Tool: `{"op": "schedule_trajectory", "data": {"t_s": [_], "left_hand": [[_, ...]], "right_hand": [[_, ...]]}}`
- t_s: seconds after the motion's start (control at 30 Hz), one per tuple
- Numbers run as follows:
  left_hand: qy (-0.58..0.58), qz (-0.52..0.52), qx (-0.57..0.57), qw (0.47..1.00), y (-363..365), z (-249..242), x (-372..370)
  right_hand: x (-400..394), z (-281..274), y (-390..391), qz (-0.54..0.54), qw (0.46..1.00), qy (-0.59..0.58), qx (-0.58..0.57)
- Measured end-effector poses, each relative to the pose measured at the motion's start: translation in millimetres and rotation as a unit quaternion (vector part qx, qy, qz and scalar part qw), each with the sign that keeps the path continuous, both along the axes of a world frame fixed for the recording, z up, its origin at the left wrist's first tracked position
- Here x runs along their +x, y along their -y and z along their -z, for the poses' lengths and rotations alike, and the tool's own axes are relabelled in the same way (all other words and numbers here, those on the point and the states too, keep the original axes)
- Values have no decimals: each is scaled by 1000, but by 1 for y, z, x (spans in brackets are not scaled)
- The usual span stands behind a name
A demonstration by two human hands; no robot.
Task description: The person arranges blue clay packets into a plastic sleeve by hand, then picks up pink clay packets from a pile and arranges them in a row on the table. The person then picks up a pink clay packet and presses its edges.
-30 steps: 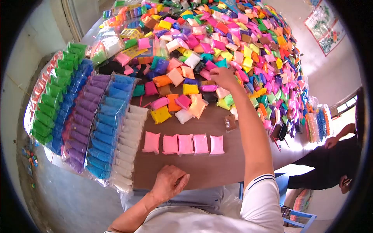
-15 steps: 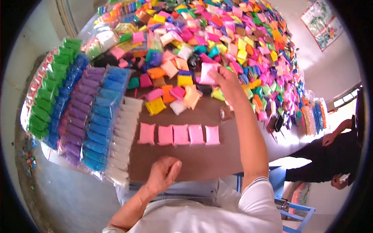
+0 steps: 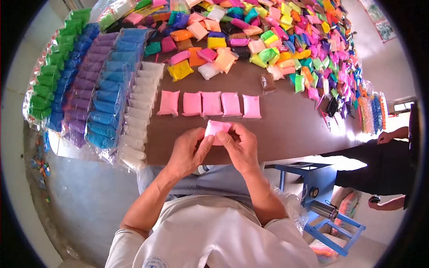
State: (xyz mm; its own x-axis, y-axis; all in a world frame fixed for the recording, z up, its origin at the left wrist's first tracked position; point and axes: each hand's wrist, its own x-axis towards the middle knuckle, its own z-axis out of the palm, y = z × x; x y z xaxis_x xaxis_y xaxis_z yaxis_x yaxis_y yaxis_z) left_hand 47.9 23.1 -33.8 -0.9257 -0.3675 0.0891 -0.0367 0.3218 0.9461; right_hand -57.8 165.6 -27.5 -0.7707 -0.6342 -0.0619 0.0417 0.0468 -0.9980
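Observation:
Between my two hands I hold a small pink packet just above the near part of the brown table. My left hand pinches its left side, thumb on top. My right hand grips the right side the same way. Just beyond lies a row of several pink packets, among them one at the left end, one in the middle and one at the right end. The leftmost sits a little apart from its neighbours.
A large heap of mixed coloured packets covers the far side. Long clear bags of white, blue, purple and green packets line the left. A brown packet lies alone. At right are another person's hand and a blue stool.
My right hand has come back from the heap with a pink packet, and my left hand has moved up to grip it too. The view has tilted downward.

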Motion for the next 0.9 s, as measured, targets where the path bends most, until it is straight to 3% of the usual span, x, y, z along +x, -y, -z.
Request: {"op": "schedule_trajectory", "data": {"t_s": [0.07,0.17,0.23,0.27,0.33,0.43,0.47,0.53,0.67,0.8,0.83,0.9], "left_hand": [[22,0,-14,1000,-1,-1,0],[24,-5,37,999,-2,-2,0],[38,-1,165,986,0,-1,2],[43,-2,162,986,0,3,3],[-5,27,45,999,1,11,2],[-30,58,0,998,3,10,-1],[-28,58,0,998,2,6,0],[5,37,174,984,0,-7,1],[-6,28,176,984,0,7,1],[15,31,62,997,-1,8,-1],[-4,31,4,999,-1,8,-2],[3,38,32,999,1,4,-2]], "right_hand": [[-6,-1,-5,-25,998,-29,47],[-1,2,2,-20,1000,-2,-24],[1,2,6,-16,997,35,-73],[3,1,7,-21,997,23,-69],[3,6,7,-22,997,16,-67],[-2,16,4,-52,996,4,-65],[1,15,6,-42,996,27,-80],[3,11,8,-32,993,51,-97],[6,-4,-1,-20,996,52,-62],[1,10,-11,-31,999,-2,-9],[0,16,-10,-30,1000,-1,-8],[0,23,-4,-22,998,-4,-64]]}}
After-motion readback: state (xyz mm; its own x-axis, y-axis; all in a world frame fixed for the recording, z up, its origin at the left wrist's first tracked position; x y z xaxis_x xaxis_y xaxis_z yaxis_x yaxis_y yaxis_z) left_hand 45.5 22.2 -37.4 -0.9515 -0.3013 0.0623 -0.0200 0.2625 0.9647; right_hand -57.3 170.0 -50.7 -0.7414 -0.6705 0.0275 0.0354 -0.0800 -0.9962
